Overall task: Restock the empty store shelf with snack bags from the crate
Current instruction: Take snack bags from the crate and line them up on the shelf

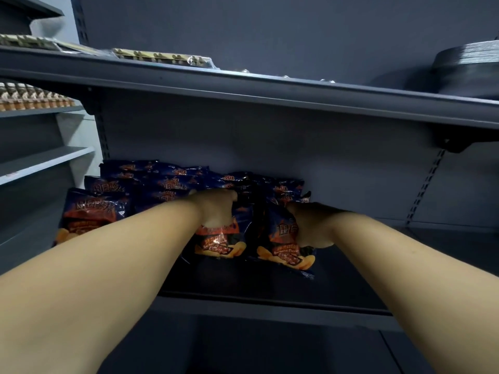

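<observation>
Both hands, left (216, 209) and right (310, 225), grip dark-blue, orange-printed barbecue snack bags (283, 249) standing on the shelf (270, 300).

This is a shop — the kind with long metal shelves. The dark grey shelf (351, 300) hangs on slotted wall rails (426, 184), like store racks do. Many of the same barbecue chip bags (94, 209) stand in rows on it. To the left, another shelf holds a row of small matching bottles (35, 99) — goods set out to sell.
</observation>
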`<state>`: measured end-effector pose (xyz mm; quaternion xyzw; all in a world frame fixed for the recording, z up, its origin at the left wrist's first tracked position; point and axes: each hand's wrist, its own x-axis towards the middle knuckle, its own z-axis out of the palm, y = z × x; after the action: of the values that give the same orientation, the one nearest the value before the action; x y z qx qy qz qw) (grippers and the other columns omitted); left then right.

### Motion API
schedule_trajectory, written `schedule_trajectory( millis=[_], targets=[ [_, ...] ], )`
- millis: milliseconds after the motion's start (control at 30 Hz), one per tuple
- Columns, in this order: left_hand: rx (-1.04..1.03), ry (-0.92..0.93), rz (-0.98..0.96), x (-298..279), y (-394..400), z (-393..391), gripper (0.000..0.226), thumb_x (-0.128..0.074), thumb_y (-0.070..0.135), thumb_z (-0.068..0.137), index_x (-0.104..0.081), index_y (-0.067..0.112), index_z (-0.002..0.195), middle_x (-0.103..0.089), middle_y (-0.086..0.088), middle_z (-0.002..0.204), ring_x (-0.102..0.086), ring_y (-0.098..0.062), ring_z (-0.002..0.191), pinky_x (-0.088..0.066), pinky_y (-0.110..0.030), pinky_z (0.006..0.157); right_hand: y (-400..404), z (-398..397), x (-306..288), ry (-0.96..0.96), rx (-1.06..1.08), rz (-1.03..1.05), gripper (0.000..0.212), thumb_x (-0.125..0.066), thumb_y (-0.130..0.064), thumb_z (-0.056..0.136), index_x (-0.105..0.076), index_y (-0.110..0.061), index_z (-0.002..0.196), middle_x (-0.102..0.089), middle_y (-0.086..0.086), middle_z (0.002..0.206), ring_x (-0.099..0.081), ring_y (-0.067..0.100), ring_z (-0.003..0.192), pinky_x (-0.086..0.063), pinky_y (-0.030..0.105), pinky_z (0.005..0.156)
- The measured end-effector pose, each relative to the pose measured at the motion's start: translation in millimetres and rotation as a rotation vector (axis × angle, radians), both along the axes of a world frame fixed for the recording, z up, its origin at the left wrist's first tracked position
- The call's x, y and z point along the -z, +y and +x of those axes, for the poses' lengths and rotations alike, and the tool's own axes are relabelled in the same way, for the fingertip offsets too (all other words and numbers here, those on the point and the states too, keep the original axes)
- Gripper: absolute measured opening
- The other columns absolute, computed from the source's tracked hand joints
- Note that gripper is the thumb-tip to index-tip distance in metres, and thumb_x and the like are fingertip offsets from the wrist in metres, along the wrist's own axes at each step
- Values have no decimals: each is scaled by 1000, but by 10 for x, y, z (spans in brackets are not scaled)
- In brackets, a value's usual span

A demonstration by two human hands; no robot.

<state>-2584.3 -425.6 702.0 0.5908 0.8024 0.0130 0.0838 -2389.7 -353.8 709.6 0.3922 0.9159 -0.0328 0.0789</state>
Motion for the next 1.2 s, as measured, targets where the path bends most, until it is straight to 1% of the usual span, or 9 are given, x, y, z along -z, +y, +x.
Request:
schedule_trajectory(
  millis=[67,133,200,467,600,700,800,967,1200],
  targets=[
    [-8,19,12,46,42,-43,61,-53,18,93,-28,26,148,-43,-5,143,-49,-23,113,-35,-44,103,78,-38,61,14,5,2,80,-56,-12,93,-6,-28,153,-48,-2,83,-58,18,73,-50,30,61],
    [-22,73,21,81,82,-69,62,-52,17,92,-28,30,148,-36,-4,149,-36,-28,132,-25,-47,107,153,-69,117,30,1,7,85,-57,-11,92,-1,-31,153,-54,1,85,-61,17,71,-51,30,58],
    [-31,114,30,108,126,-86,63,-52,17,92,-28,32,148,-33,-4,151,-27,-30,136,-21,-48,106,217,-89,155,47,-5,-5,85,-56,-7,92,-2,-30,154,-56,1,90,-60,16,69,-52,29,56],
    [-11,191,87,228,222,-166,61,-53,17,91,-31,34,145,-36,-4,146,-27,-30,135,-21,-49,104,456,-200,412,129,31,68,76,-58,-4,89,-17,-22,152,-56,7,114,-59,17,83,-50,30,60],
    [-8,214,149,302,251,-178,59,-53,14,91,-33,34,143,-40,0,145,-31,-27,132,-23,-47,102,524,-240,553,182,22,189,81,-65,-23,88,-15,-31,151,-51,5,131,-54,27,111,-51,43,85],
    [-9,215,192,360,255,-185,60,-52,14,91,-31,32,144,-40,0,145,-32,-27,131,-23,-46,101,534,-237,593,181,28,207,81,-64,-27,89,-14,-30,152,-47,7,134,-49,32,120,-47,46,92],
    [-6,205,233,389,233,-192,66,-52,16,91,-22,32,148,-37,-2,147,-30,-27,131,-24,-46,101,520,-206,581,196,32,210,73,-62,-29,91,-18,-32,149,-44,9,136,-45,33,123,-45,46,95],
    [10,202,290,412,136,-186,70,-53,19,91,-17,28,150,-31,-3,148,-28,-27,131,-24,-44,101,443,-174,572,211,73,224,76,-66,-33,87,-21,-29,148,-41,10,138,-42,32,124,-43,46,95],
    [0,196,343,368,-9,-116,78,-55,29,89,-9,23,152,-24,-3,149,-25,-27,132,-22,-42,103,248,-149,455,222,91,216,88,-65,-29,86,-6,-30,152,-29,11,148,-30,35,135,-35,51,104]
  ],
)
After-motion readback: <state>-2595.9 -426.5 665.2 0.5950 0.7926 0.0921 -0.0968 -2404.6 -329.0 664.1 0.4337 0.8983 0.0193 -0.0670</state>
